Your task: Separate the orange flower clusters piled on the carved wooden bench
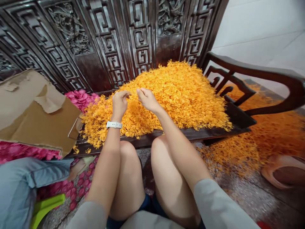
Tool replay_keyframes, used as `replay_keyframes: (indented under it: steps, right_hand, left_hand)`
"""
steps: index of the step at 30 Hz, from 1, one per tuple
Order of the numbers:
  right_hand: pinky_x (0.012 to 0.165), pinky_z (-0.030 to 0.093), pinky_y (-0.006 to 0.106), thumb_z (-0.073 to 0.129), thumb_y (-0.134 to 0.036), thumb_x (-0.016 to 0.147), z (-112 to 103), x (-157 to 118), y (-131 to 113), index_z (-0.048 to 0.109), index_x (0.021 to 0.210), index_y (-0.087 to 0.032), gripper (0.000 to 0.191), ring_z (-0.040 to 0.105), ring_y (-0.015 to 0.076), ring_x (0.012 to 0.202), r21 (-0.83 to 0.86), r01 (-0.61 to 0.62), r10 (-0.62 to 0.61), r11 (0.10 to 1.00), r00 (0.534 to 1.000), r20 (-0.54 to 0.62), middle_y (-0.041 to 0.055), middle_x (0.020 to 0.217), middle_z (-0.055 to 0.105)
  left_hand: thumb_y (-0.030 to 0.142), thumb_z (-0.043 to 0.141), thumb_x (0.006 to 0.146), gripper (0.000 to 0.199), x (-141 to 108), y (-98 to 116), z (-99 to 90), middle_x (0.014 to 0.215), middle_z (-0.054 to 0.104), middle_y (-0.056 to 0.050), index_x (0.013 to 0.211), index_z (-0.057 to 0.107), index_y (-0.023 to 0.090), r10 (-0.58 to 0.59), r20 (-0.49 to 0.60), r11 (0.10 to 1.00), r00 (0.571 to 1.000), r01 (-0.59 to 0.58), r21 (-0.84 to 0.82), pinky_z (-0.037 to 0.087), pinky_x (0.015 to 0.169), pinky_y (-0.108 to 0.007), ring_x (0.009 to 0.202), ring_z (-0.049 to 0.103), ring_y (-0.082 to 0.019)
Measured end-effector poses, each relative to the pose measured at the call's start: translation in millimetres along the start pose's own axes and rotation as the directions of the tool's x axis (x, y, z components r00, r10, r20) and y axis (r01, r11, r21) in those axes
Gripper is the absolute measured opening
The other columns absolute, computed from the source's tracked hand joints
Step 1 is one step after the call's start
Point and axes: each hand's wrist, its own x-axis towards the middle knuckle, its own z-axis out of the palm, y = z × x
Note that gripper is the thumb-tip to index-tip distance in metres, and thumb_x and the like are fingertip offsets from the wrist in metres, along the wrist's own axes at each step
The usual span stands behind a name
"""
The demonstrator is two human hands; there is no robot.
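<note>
A large heap of small yellow-orange plastic-looking flower pieces (181,92) covers the dark wooden bench (133,140) in front of my knees. My left hand (120,102), with a white band on its wrist, is held just above the near side of the heap, fingers curled together. Facing it a short gap away, my right hand (148,99) has thumb and fingertips pinched. Whatever either hand holds is too small to make out against the orange.
A torn cardboard box (40,117) and pink flowers (79,99) lie at left, beside another person's jeans-clad leg (35,175). A carved backrest (100,41) rises behind. At right are the curved armrest (252,70), orange strands (240,152) on the floor, and a brown stool (276,171).
</note>
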Motion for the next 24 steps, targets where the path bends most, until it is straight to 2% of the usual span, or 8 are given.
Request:
replay_keyframes:
  steps: [3, 7, 9, 12, 15, 17, 21, 24]
  right_hand:
    - [0.049, 0.017, 0.027, 0.058, -0.064, 0.104, 8.3, -9.4, -15.5, 0.037, 0.083, -0.026, 0.048, 0.019, 0.0085, 0.051, 0.19, 0.007, -0.039, 0.982, 0.985, 0.168, -0.0109, 0.062, 0.027]
    - [0.046, 0.022, 0.024, 0.068, -0.066, 0.098, 9.0, -31.6, -51.7, 0.046, 0.087, -0.024, 0.048, 0.023, 0.0059, 0.047, 0.366, -0.002, -0.179, 0.931, 0.869, 0.462, -0.0121, 0.057, 0.028]
    - [0.047, 0.029, 0.023, 0.069, -0.067, 0.097, 5.1, -34.7, -58.8, 0.051, 0.091, -0.024, 0.047, 0.029, 0.0068, 0.048, 0.434, 0.018, -0.2, 0.901, 0.904, 0.377, -0.0103, 0.058, 0.033]
    - [0.051, 0.04, 0.024, 0.072, -0.062, 0.097, -1.7, -22.2, -40.7, 0.057, 0.113, -0.025, 0.042, 0.042, 0.0094, 0.055, 0.415, 0.026, -0.026, 0.91, 1.0, -0.006, -0.0047, 0.072, 0.051]
    - [0.061, 0.05, 0.029, 0.074, -0.044, 0.099, -8.1, -1.5, -3.8, 0.048, 0.144, -0.027, 0.055, 0.055, 0.0145, 0.07, 0.222, -0.111, 0.186, 0.969, 0.917, -0.352, 0.004, 0.097, 0.063]
    - [0.071, 0.056, 0.035, 0.072, -0.034, 0.098, -11.0, 7.6, 15.6, 0.046, 0.151, -0.025, 0.059, 0.06, 0.0187, 0.082, 0.019, -0.17, 0.16, 0.985, 0.873, -0.461, 0.0096, 0.112, 0.065]
    - [0.09, 0.058, 0.047, 0.075, -0.032, 0.093, -6.8, 6.8, 26.2, 0.061, 0.139, -0.022, 0.049, 0.062, 0.0235, 0.093, -0.338, -0.075, -0.024, 0.938, 0.959, -0.281, 0.0136, 0.126, 0.064]
    - [0.095, 0.057, 0.05, 0.081, -0.041, 0.089, 3.5, -0.4, 20.6, 0.057, 0.148, -0.02, 0.067, 0.063, 0.026, 0.098, -0.464, 0.048, -0.096, 0.884, 0.992, -0.081, 0.0163, 0.134, 0.062]
  left_hand:
    - [0.001, 0.058, 0.086, 0.032, 3.6, -8.9, -2.8, 0.076, 0.072, -0.004, 0.077, 0.079, 0.023, -0.02, -0.078, 0.999, 0.997, 0.016, -0.041, 0.044, 0.079, -0.032, 0.075, 0.061, -0.021]
    - [0.002, 0.057, 0.089, 0.029, 6.6, -30.6, -11.8, 0.074, 0.068, -0.003, 0.073, 0.073, 0.02, -0.135, -0.291, 0.989, 0.947, 0.109, -0.104, 0.045, 0.077, -0.028, 0.073, 0.06, -0.018]
    - [0.008, 0.058, 0.096, 0.028, 6.4, -42.3, -18.5, 0.071, 0.066, -0.002, 0.074, 0.072, 0.019, -0.214, -0.355, 0.974, 0.91, 0.169, -0.153, 0.045, 0.077, -0.028, 0.072, 0.06, -0.017]
    - [0.018, 0.059, 0.102, 0.025, 6.2, -47.1, -23.7, 0.075, 0.069, -0.003, 0.084, 0.075, 0.019, -0.218, -0.352, 0.967, 0.91, 0.153, -0.202, 0.049, 0.087, -0.028, 0.08, 0.065, -0.017]
    - [0.027, 0.064, 0.104, 0.021, 8.1, -35.2, -20.8, 0.08, 0.072, -0.003, 0.089, 0.077, 0.02, -0.216, -0.319, 0.958, 0.923, 0.138, -0.25, 0.052, 0.091, -0.029, 0.084, 0.068, -0.017]
    - [0.036, 0.068, 0.104, 0.022, 10.2, -24.6, -17.6, 0.085, 0.073, -0.004, 0.09, 0.077, 0.021, -0.257, -0.301, 0.93, 0.918, 0.15, -0.337, 0.053, 0.085, -0.027, 0.082, 0.067, -0.016]
    - [0.055, 0.067, 0.103, 0.032, 15.1, -8.9, -16.9, 0.101, 0.075, -0.005, 0.1, 0.073, 0.024, -0.345, -0.298, 0.815, 0.89, 0.127, -0.565, 0.053, 0.083, -0.025, 0.09, 0.069, -0.014]
    - [0.056, 0.06, 0.107, 0.033, 17.0, 0.4, -18.0, 0.122, 0.075, -0.006, 0.11, 0.07, 0.025, -0.387, -0.238, 0.712, 0.891, 0.125, -0.691, 0.054, 0.098, -0.026, 0.109, 0.07, -0.014]
